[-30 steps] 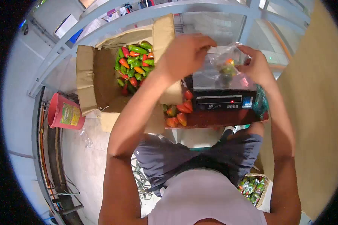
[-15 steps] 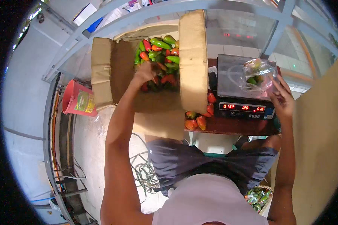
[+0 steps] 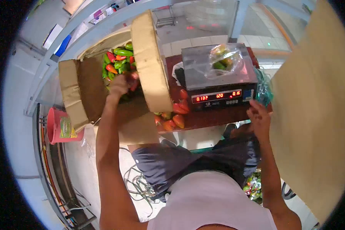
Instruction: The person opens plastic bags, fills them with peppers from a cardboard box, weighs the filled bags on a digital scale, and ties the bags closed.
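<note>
My left hand [image 3: 120, 85] reaches into the cardboard box [image 3: 151, 61] among green and red peppers [image 3: 120, 63]; its fingers are closed at a red pepper, blurred. A clear plastic bag with several peppers [image 3: 223, 61] rests on the metal plate of the scale [image 3: 195, 65], whose red digits are lit. My right hand [image 3: 259, 117] hovers by the scale's lower right corner, fingers bent and partly apart, with nothing seen in it. Between box and scale, several red peppers [image 3: 179, 111] lie on the dark red table [image 3: 203, 122].
Green-tinted plastic bags [image 3: 263, 87] hang at the scale's right side. A pink bucket [image 3: 57, 126] stands left of the box. Below, a container holds bagged peppers [image 3: 253, 186]. Cord [image 3: 140, 186] lies on the floor. A large cardboard sheet [image 3: 314, 107] rises at the right.
The bag came to rest on the scale, and my right hand let go and moved down toward me. My left hand went from the bag into the box. The scale's digits lit up.
</note>
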